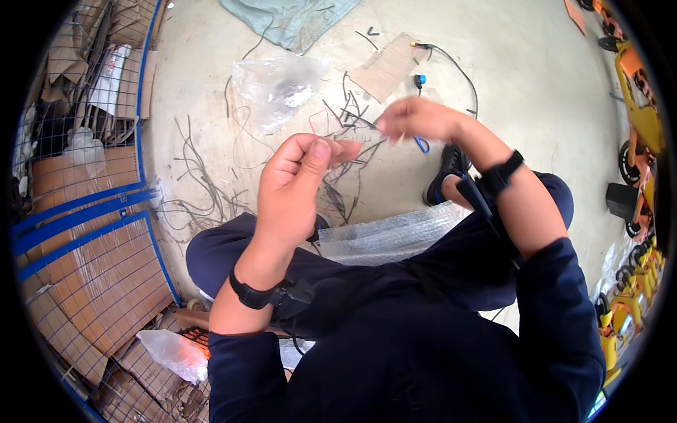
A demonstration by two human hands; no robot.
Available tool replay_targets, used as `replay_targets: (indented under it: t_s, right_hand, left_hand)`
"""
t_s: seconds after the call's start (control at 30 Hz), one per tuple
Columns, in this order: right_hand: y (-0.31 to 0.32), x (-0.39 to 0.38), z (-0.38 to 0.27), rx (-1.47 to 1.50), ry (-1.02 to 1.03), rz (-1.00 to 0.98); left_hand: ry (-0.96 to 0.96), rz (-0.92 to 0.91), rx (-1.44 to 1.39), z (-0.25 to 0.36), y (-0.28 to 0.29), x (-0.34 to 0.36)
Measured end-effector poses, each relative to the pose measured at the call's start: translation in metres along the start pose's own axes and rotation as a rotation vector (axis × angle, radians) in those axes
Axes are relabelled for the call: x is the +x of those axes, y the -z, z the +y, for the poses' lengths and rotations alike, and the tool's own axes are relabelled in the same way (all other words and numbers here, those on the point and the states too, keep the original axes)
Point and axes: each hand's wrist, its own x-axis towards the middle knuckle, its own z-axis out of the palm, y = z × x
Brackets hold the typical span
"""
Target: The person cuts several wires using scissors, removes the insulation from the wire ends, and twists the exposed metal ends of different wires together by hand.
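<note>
My left hand point(300, 176) is raised over the floor with thumb and index finger pressed together; whatever they hold is too small to make out, and a thin red wire point(317, 117) shows just beyond them. My right hand point(416, 120) is blurred, to the upper right of the left one, above scattered short black cable pieces point(350, 113); whether it grips anything is unclear. A blue looped handle point(422, 144) lies just below it. A black cable with a blue connector point(419, 80) and a cardboard piece point(381, 67) lie beyond.
Bubble wrap point(381, 236) lies between my legs. A clear plastic bag point(278, 92), a grey cloth point(289, 17) and loose wires point(197, 183) are on the floor. A blue wire cage point(127, 190) with cardboard stands at left; yellow-orange wheeled items point(638, 116) line the right.
</note>
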Motion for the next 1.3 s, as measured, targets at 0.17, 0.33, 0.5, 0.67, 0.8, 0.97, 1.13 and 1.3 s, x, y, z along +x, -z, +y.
replay_targets:
  t_s: [0.17, 0.33, 0.5, 0.67, 0.8, 0.97, 1.13, 1.3]
  right_hand:
    - [0.073, 0.072, 0.198, -0.692, -0.388, 0.562]
    - [0.031, 0.096, 0.287, -0.649, -0.594, 0.445]
    - [0.002, 0.121, 0.279, -0.712, -0.506, 0.533]
    - [-0.001, 0.142, 0.292, -0.942, -0.481, 0.536]
    - [0.003, 0.146, 0.289, -1.007, -0.384, 0.507]
    - [0.014, 0.14, 0.277, -0.762, -0.261, 0.422]
    - [0.057, 0.124, 0.205, -0.63, -0.073, 0.483]
    - [0.09, 0.056, 0.043, -0.173, 0.029, 0.388]
  left_hand:
    - [0.264, -0.002, 0.175, -0.001, 0.004, 0.005]
    - [0.474, -0.007, 0.102, -0.02, 0.013, 0.008]
    - [0.536, 0.022, 0.237, -0.022, 0.017, 0.015]
    - [0.373, -0.006, 0.396, -0.029, 0.019, 0.027]
    - [0.379, 0.026, 0.429, -0.023, 0.017, 0.031]
    - [0.321, 0.11, 0.398, -0.017, 0.014, 0.023]
    - [0.386, 0.147, 0.43, -0.009, 0.02, 0.015]
    - [0.136, 0.068, 0.317, -0.003, 0.023, 0.01]
